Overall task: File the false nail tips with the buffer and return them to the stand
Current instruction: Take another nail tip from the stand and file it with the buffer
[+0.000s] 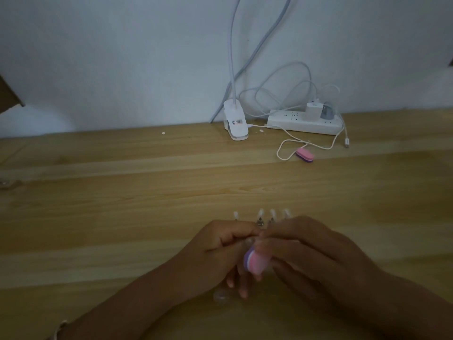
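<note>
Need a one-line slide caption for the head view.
Right hand holds a pink-and-purple buffer at a small clear nail tip pinched by the left hand, before the stand of tips.

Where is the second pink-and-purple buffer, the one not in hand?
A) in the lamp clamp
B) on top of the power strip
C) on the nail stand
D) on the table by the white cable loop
D: the spare buffer lies on the table beside the cable loop, in front of the power strip; the right hand grips the other buffer.
</note>
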Motion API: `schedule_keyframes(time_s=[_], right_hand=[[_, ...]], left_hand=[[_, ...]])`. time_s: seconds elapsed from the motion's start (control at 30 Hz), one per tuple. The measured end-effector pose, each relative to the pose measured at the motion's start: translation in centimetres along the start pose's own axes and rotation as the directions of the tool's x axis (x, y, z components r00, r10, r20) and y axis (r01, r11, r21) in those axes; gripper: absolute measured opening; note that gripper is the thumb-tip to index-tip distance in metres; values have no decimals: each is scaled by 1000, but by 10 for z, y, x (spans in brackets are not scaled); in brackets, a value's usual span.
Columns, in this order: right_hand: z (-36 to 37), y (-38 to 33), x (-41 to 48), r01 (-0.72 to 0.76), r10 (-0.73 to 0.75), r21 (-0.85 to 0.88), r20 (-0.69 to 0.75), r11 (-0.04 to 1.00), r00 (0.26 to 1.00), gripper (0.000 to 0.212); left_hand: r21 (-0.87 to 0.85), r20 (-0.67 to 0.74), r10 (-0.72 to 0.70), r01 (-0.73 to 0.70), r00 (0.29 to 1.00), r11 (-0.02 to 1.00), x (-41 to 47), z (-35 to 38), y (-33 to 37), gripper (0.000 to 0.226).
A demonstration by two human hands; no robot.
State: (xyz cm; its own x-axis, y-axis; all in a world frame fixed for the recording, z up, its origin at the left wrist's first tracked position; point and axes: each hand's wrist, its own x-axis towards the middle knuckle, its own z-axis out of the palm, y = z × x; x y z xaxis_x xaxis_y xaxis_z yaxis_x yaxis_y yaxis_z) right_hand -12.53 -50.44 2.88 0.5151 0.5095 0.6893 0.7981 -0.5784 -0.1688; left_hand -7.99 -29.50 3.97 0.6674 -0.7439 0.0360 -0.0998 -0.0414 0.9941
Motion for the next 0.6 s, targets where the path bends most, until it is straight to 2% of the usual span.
schedule_keyframes(time_s=[0.07, 0.17, 0.23, 0.33, 0.4, 0.5, 0.6], right_hand=[[-3, 7, -1, -62, 60, 52, 33, 997, 998, 30], [-9, 21, 3, -95, 93, -98, -26, 991, 995, 25], [-8, 17, 4, -106, 102, -86, -49, 991, 994, 25], [-2, 3, 0, 11, -10, -10, 50, 1000, 999, 30], [-6, 8, 0, 42, -36, -62, 97, 997, 995, 27], [-13, 24, 5, -93, 89, -187, -28, 978, 996, 26], [-5, 14, 5, -129, 121, -91, -86, 987, 989, 23]], left_hand=[[17, -21, -2, 2, 1000, 1000, 0, 0, -1, 27], [25, -45, 7, -5, 999, 1000, 1, 1, -2, 24], [64, -37, 4, -2, 999, 998, 2, 1, -4, 24], [57, -42, 12, -9, 999, 998, 3, 1, -4, 23], [30, -40, 12, -11, 999, 999, 3, 0, -2, 25], [-39, -27, -13, 12, 1000, 999, 5, -2, 1, 26], [-32, -12, -17, 17, 1000, 999, 5, -1, 3, 24]])
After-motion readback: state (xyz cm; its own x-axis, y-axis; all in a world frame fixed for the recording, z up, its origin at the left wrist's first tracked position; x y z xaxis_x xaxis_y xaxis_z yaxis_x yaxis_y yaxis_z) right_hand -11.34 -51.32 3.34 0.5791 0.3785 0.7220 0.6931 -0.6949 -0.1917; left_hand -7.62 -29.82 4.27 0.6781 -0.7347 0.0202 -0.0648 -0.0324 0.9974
